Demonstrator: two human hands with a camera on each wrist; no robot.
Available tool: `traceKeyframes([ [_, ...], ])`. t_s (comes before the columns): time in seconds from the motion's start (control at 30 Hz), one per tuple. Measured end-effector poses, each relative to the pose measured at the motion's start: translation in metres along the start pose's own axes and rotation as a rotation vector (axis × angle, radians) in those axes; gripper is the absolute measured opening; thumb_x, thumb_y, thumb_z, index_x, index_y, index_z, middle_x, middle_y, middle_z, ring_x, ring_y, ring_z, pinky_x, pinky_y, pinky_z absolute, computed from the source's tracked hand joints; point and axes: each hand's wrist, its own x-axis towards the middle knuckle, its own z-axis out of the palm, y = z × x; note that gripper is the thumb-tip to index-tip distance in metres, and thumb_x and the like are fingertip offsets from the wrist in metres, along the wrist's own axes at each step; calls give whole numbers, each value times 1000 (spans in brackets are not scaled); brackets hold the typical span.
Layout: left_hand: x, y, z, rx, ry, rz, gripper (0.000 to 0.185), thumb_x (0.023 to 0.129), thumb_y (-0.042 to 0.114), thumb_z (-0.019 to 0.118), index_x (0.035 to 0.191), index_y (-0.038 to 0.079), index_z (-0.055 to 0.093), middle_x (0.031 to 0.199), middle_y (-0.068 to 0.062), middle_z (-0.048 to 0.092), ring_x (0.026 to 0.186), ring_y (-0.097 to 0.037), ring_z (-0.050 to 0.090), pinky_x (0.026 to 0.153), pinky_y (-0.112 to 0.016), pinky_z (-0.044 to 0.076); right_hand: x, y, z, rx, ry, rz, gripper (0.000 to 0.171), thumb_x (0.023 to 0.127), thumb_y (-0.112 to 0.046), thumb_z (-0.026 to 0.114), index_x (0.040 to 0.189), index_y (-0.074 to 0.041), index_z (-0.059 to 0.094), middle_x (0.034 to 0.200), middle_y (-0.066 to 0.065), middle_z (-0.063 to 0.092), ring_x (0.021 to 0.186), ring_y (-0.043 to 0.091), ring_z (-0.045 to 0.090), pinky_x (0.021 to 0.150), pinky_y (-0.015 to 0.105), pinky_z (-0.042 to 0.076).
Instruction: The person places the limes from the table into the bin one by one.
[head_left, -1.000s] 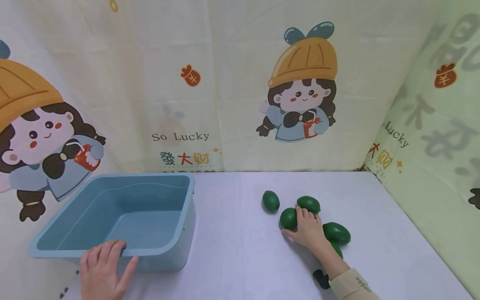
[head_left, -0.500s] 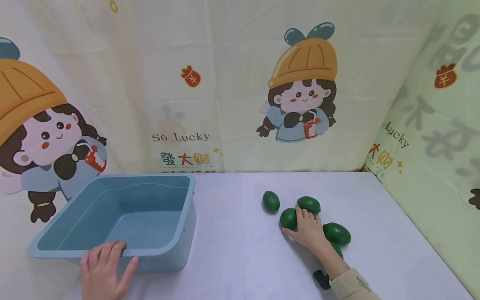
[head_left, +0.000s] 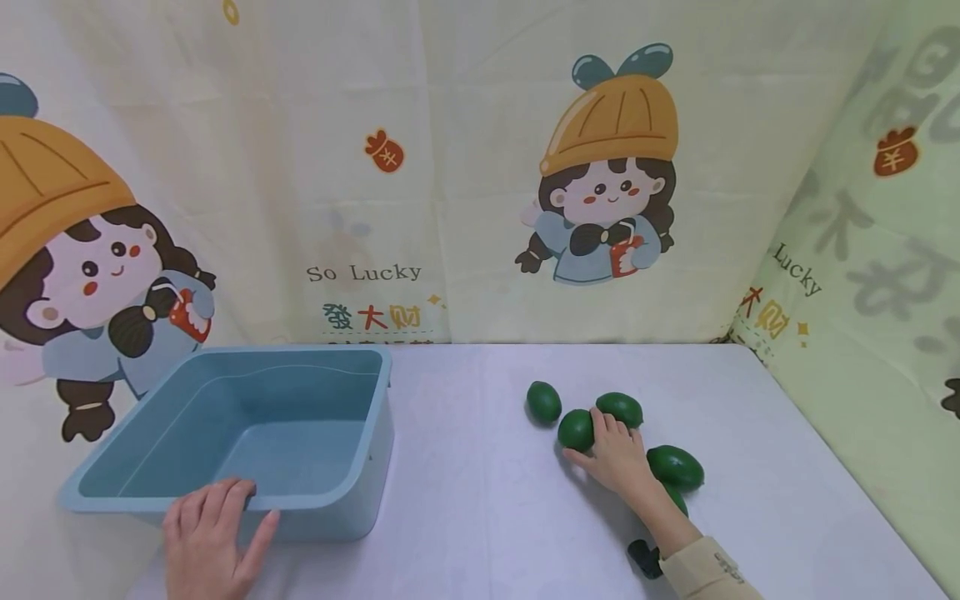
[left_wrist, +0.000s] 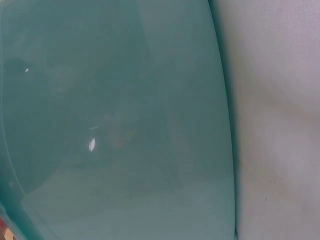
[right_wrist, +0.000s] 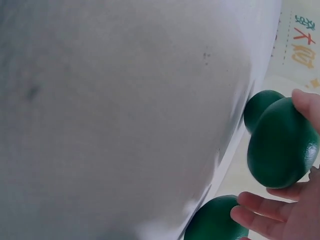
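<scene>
My left hand (head_left: 210, 542) grips the near rim of a blue plastic tub (head_left: 375, 467), fingers hooked over the edge and thumb outside. The left wrist view is filled mostly by the tub's inside wall (left_wrist: 190, 100). On the right, my right hand (head_left: 618, 458) pinches a dark green lime (head_left: 576, 431) between thumb and fingers; the same lime (right_wrist: 280, 145) shows large in the right wrist view. Behind my fingertips lies another lime (head_left: 621, 408), and one more (head_left: 543, 402) sits to the left. Beside my right wrist rests a lime (head_left: 677, 468), with another (head_left: 675, 497) partly hidden under the forearm.
A white cloth (head_left: 457, 483) covers the table between tub and limes. The patterned backdrop (head_left: 480, 167) rises at the table's far edge, and another panel (head_left: 885, 375) borders the right side. A small black object (head_left: 643, 558) shows at my right wrist.
The lime in my right hand has risen slightly, its shadow now showing below it. My left hand stays on the tub rim, and the other limes lie as before.
</scene>
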Motion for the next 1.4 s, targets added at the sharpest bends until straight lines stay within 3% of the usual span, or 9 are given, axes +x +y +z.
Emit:
traceKeyframes([
  [0.23, 0, 0, -2, 1, -17, -3, 54, 90, 50, 39, 94, -2, 53, 100, -21, 50, 96, -38, 36, 88, -55, 20, 4, -6, -3, 22, 45, -29, 84, 77, -53, 62, 130, 8, 37, 124, 26, 48, 113, 42, 45, 90, 59, 32],
  [0.57, 2, -5, 5, -59, 101, 91, 69, 89, 63, 26, 89, 0, 53, 95, -19, 51, 90, -39, 37, 82, -55, 21, 14, -23, -16, 72, 89, -60, 81, 77, -50, 65, 129, 5, 37, 120, 24, 50, 113, 38, 46, 90, 54, 34],
  [0.83, 1, -5, 3, -43, 53, 54, 65, 90, 61, 30, 90, 1, 53, 96, -18, 50, 90, -38, 37, 83, -54, 20, 24, -42, -22, 93, 81, -82, 80, 77, -50, 65, 129, 5, 38, 120, 23, 51, 112, 37, 48, 89, 54, 35],
  [1.4, -1, -4, 3, -59, 65, 60, 62, 90, 59, 32, 90, 1, 52, 95, -18, 49, 90, -37, 36, 82, -54, 20, 47, -88, -45, 147, 103, -162, 81, 76, -55, 62, 130, 1, 38, 121, 18, 52, 111, 31, 49, 94, 53, 34],
])
